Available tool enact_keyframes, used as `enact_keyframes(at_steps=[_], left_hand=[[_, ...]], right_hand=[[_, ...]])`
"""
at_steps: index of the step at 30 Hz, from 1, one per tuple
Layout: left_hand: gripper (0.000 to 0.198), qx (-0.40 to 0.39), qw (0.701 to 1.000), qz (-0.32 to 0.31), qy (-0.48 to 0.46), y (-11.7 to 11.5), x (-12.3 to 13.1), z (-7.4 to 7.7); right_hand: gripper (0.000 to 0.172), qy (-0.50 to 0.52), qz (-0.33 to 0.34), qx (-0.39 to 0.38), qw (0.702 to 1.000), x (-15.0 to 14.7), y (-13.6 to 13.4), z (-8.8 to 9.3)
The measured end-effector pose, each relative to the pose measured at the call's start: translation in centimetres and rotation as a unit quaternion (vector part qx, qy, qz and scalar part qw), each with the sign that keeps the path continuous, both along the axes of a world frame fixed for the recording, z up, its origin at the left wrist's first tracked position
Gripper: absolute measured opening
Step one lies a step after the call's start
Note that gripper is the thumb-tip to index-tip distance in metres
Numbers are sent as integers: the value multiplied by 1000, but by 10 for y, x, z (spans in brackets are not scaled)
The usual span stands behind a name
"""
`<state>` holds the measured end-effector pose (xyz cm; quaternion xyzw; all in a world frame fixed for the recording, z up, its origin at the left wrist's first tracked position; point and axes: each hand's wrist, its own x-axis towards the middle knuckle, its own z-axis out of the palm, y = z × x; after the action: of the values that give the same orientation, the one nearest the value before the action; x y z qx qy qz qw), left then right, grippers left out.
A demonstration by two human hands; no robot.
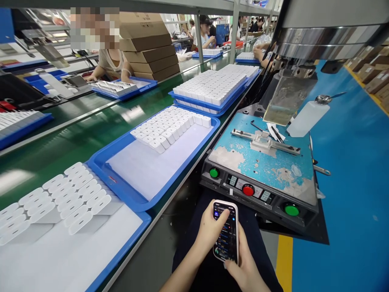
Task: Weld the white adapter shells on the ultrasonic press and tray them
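A phone (225, 239) with a pale case and a lit dark screen is held upright over my lap. My left hand (210, 227) grips its left side, with the thumb lying over the upper screen. My right hand (243, 259) is wrapped round the right side and lower edge, its thumb at the bottom corner. Just beyond the phone stands a machine base (249, 162) with a worn blue top, two green buttons and a red one. A metal fixture (265, 142) is mounted on that top.
Left of my hands, a blue tray (152, 205) holds rows of white housings (167, 129). A nearer tray (142, 223) holds more, and stacked trays (212, 106) stand beyond. The machine head (328, 40) overhangs the fixture. A white bottle (308, 117) leans nearby. A person (112, 65) works across the conveyor.
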<state>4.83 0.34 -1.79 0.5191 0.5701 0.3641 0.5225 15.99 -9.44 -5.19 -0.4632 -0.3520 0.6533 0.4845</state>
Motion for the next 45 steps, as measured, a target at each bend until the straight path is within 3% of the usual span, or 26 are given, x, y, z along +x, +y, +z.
enact_keyframes(at_steps=[5, 10, 15, 22, 33, 37, 40, 45], left_hand=[[21, 3, 1000, 9, -30, 1, 0, 1], [34, -7, 982, -31, -187, -6, -5, 1], [45, -24, 957, -104, -268, -23, -15, -5], [57, -87, 923, -144, -347, -33, -26, -8], [76, -100, 916, -193, -337, -35, -30, 0], [74, -98, 928, -179, -311, -35, -30, 1], [76, -94, 920, -181, -334, -35, -29, -1], [82, -108, 917, -187, -336, -35, -28, 1]], right_hand=[[83, -13, -11, -6, 1000, -2, 0, 2], [84, 136, -15, -29, 990, 2, 6, 16], [88, 223, -45, -54, 972, 5, 11, 27], [68, 174, -31, -38, 984, 9, 18, 27], [57, 60, -42, -29, 997, 11, 17, 25], [60, 80, -31, -16, 996, 9, 18, 28], [68, 92, -20, -14, 995, 9, 18, 30], [69, 31, -34, -23, 999, 6, 19, 30]])
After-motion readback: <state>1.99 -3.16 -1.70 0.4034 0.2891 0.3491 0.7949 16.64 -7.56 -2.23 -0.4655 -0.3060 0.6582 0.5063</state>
